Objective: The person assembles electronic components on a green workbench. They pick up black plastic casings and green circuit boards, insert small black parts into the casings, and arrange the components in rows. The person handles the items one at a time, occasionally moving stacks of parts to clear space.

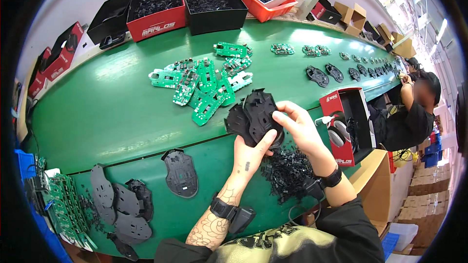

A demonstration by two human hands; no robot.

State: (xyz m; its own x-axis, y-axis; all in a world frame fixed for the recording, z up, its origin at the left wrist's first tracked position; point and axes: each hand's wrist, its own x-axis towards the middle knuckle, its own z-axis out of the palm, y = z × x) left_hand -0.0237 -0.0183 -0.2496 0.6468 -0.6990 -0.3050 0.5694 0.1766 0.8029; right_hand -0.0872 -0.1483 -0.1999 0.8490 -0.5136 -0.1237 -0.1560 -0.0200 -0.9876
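Both hands hold a small stack of black plastic mouse-base shells [259, 117] above the green work surface. My left hand [249, 158] grips the stack from below, its thumb along the near edge. At the right edge, my right hand [298, 124] has its thumb and fingers closed on the shells. Just beyond them lies a heap of green circuit boards [207, 80]. Beneath my hands is a pile of small black plastic parts [287, 173]. One single black shell [181, 173] lies flat to the left, and several more shells [127, 199] overlap farther left.
A stack of green boards [67, 204] stands at the left edge. Boxes of small black parts [156, 27] line the back. On the right are a red-and-black box [336, 100], a cardboard box [375, 180] and rows of boards and shells [319, 75] leading toward a co-worker [414, 112].
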